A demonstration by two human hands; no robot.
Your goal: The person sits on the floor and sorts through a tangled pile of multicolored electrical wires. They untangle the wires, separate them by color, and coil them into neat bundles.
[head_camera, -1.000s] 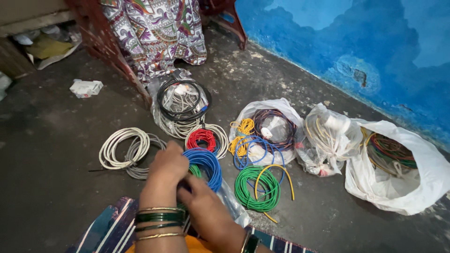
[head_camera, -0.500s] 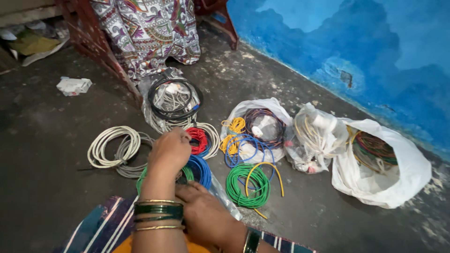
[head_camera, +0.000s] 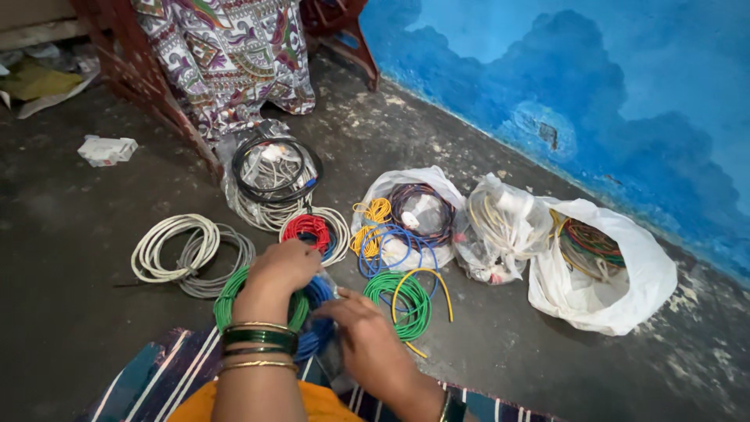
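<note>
Blue coil: the round coil of blue plastic-coated wire (head_camera: 319,312) lies on the dark floor directly before the person, half hidden under both hands; a clear plastic wrap clings to its edge at 3 o'clock
Green coil under hand: a round coil of green wire (head_camera: 234,297) lies touching the blue coil at its 9 o'clock; part of it is covered by the wrist
Left hand: the left hand (head_camera: 283,270) rests palm down on top of the blue coil and green coil, fingers curled over the wires; whether it really grips them I cannot tell; green and gold bangles sit on the wrist
Right hand: the right hand (head_camera: 367,332) is at 4 o'clock of the blue coil, fingers bent and touching the clear wrap at the coil's edge; a firm hold I cannot confirm
Red coil: a small coil of red wire (head_camera: 307,228) inside a white wire ring lies at 12 o'clock, just beyond the left fingers
Second green coil: a green coil with a loose yellow wire (head_camera: 398,293) lies at 2 o'clock, near the right hand but apart
White coil: a coil of white cable (head_camera: 168,246) with a grey one beside it lies at 10 o'clock
Bags: white plastic bags (head_camera: 617,289) holding mixed coloured wires stand at 2 to 3 o'clock, along the blue painted wall (head_camera: 586,94)
Black coil: a black cable ring in clear plastic (head_camera: 269,172) lies far at 12 o'clock, below a patterned cloth (head_camera: 226,55)
</note>
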